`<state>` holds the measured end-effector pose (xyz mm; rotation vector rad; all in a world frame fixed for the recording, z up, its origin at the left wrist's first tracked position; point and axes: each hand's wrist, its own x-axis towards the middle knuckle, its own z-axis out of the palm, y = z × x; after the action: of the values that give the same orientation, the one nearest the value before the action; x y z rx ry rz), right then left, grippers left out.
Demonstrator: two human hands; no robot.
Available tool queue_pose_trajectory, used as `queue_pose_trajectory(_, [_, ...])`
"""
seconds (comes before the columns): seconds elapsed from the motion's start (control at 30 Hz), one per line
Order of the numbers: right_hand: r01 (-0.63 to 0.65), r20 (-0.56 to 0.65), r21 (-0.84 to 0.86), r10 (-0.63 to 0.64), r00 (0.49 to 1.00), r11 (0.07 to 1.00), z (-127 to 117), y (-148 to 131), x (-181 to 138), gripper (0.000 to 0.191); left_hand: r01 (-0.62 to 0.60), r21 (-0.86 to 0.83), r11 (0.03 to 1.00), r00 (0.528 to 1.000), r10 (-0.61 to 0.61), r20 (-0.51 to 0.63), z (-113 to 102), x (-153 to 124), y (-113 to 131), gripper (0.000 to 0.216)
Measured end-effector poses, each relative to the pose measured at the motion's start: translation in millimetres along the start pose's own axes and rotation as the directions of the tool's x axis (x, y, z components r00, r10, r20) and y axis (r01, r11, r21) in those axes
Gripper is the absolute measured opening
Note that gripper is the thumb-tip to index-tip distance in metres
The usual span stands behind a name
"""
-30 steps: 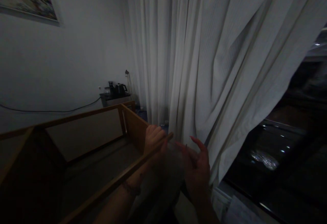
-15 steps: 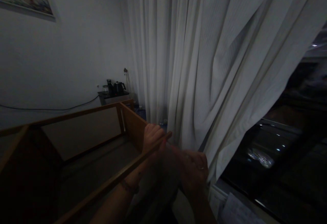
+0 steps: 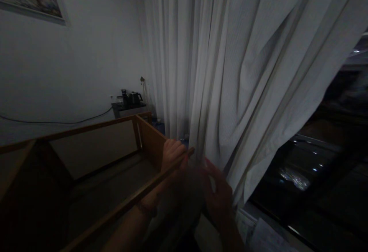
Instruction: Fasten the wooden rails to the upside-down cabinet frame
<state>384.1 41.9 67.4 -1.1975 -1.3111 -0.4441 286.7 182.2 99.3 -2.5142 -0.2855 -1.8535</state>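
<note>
My left hand [image 3: 172, 152] is wrapped around the far end of a wooden rail [image 3: 138, 195], part of a brown wooden frame with open compartments. A bracelet circles that wrist. To the right of the rail's end, and apart from it, is my right hand [image 3: 219, 192]. Its thumb and forefinger come together in a pinch, with a gap behind the tips. Whatever is between those fingertips, if anything, is too small and dark to make out. An upright wooden panel [image 3: 151, 141] of the frame stands just beyond my left hand.
Long white curtains [image 3: 212, 72] hang close in front and to the right. A small dark-topped stand [image 3: 128, 110] by the wall bears a black kettle [image 3: 134, 98]. A cable [image 3: 57, 122] runs along the wall. Papers [image 3: 267, 236] lie at lower right beside a dark window [image 3: 316, 167].
My right hand has drawn back slightly from the rail's end, and its fingers now point more upward. My left hand keeps its hold on the rail. The view has shifted a little.
</note>
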Motion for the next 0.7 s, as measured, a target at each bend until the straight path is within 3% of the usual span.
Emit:
queue_pose_trajectory(0.13, [0.101,0.019,-0.061,-0.1,0.995,0.993,-6.8,11.3,3.8,0.037,-0.009,-0.003,1.0,1.0,0.009,-0.019,0.5,0.7,0.2,0.032])
queue_pose_trajectory(0.33, [0.274,0.179,-0.096,-0.254,0.95,0.957,-23.0,18.4,19.7,0.02,0.005,-0.002,1.0,1.0,-0.005,0.009,-3.0,1.7,3.5,0.03])
queue_pose_trajectory(0.43, [0.337,0.128,-0.235,-0.315,0.941,0.912,-26.6,15.4,25.1,0.016,0.02,-0.012,1.0,0.999,-0.02,0.034,-4.4,2.1,4.4,0.028])
queue_pose_trajectory(0.53, [0.291,0.086,-0.362,-0.279,0.956,0.886,-24.9,8.6,25.4,0.014,0.021,-0.011,1.0,1.0,-0.021,0.007,-2.4,1.3,3.2,0.031])
queue_pose_trajectory(0.7, [0.077,0.015,-0.285,-0.076,0.997,0.955,-16.5,-5.4,18.1,0.019,-0.002,-0.009,1.0,1.0,0.002,-0.025,1.6,0.4,1.1,0.035])
